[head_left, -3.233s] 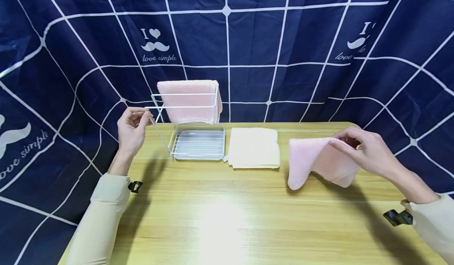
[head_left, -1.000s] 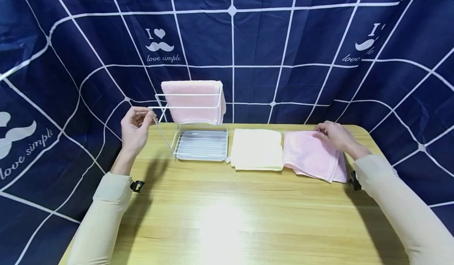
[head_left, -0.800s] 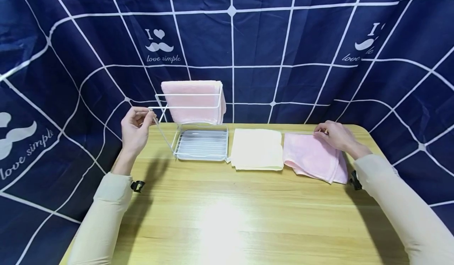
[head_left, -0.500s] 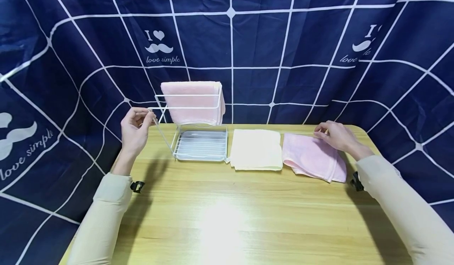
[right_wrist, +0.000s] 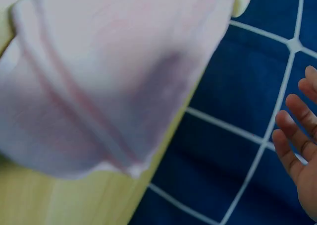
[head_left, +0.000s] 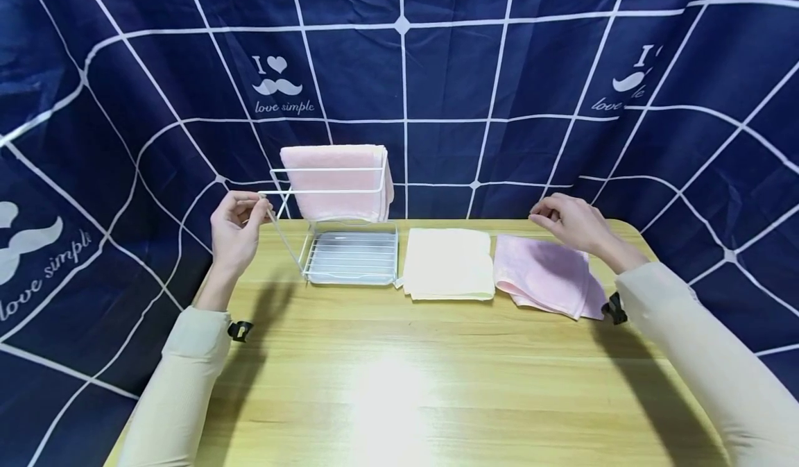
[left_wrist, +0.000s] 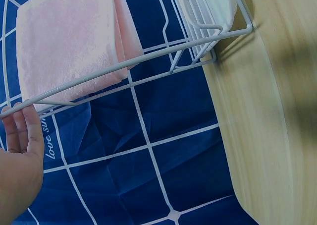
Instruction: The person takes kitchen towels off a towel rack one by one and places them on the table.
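My left hand (head_left: 235,233) pinches the upper front corner of a white wire rack (head_left: 289,245); in the left wrist view its fingers (left_wrist: 32,131) curl at the rack's side wire. Over the rack's top bars hangs a folded light pink towel (head_left: 333,182). My right hand (head_left: 577,224) is raised just above a second pink towel (head_left: 543,273), which lies loosely folded on the table with its lower edge skewed. Nothing is in that hand, and the right wrist view has its fingers (right_wrist: 293,128) loosely bent, apart from the cloth.
A folded cream-yellow towel (head_left: 448,264) lies between the rack and the pink towel on the table. The rack's base holds a pale tray (head_left: 352,252). A dark blue curtain (head_left: 449,71) with white lines stands behind the wooden table (head_left: 349,356).
My right hand has brought the second pink towel down from the air beside the cream-yellow one, then let go and lifted off it. My left hand has stayed on the rack.
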`<state>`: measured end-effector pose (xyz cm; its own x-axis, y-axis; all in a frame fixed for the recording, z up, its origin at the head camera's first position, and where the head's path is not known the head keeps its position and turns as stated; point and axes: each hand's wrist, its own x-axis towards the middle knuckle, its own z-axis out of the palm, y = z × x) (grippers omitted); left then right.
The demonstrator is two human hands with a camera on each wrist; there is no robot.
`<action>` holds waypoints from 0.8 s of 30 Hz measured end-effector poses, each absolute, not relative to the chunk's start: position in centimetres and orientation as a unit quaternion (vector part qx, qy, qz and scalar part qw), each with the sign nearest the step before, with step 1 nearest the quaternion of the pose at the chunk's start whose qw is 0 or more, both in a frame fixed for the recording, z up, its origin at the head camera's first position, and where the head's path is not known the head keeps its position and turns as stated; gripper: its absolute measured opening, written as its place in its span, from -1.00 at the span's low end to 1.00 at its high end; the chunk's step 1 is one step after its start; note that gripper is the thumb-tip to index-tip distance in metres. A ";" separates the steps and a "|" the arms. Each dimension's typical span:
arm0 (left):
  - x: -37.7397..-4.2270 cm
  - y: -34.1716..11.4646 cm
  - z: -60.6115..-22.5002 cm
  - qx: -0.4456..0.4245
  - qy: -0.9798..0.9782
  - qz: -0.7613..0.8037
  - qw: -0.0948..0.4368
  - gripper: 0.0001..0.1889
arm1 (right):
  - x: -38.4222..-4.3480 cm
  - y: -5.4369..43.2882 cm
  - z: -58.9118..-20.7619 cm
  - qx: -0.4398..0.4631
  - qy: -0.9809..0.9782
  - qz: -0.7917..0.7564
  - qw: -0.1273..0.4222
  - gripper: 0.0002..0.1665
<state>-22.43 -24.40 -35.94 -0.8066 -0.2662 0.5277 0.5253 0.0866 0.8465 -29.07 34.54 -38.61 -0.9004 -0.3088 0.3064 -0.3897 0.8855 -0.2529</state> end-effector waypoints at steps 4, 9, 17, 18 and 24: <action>-22.4 -24.4 -35.9 -0.097 -0.679 -0.664 0.298 -0.66 | -29.1 32.8 -37.5 0.202 -0.955 0.165 0.141 -0.89; -22.4 -24.4 -36.0 -0.096 -0.683 -0.661 0.297 -0.68 | -28.9 30.5 -36.0 0.219 -0.946 0.185 0.154 -0.88; -22.4 -24.4 -35.9 -0.091 -0.676 -0.668 0.297 -0.73 | -28.9 26.7 -33.3 0.259 -0.914 0.241 0.198 -0.89; -22.3 -24.4 -35.9 -0.093 -0.673 -0.671 0.298 -0.73 | -28.9 26.2 -32.9 0.263 -0.911 0.250 0.197 -0.88; -22.3 -24.4 -35.9 -0.099 -0.668 -0.676 0.296 -0.71 | -28.9 22.7 -31.5 0.282 -0.894 0.292 0.189 -0.86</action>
<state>-22.35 -24.39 -35.94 -0.8048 -0.2686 0.5293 0.5324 0.0674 0.8438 -28.90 22.74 -31.51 -0.7702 -0.3937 0.5017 -0.6139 0.6708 -0.4160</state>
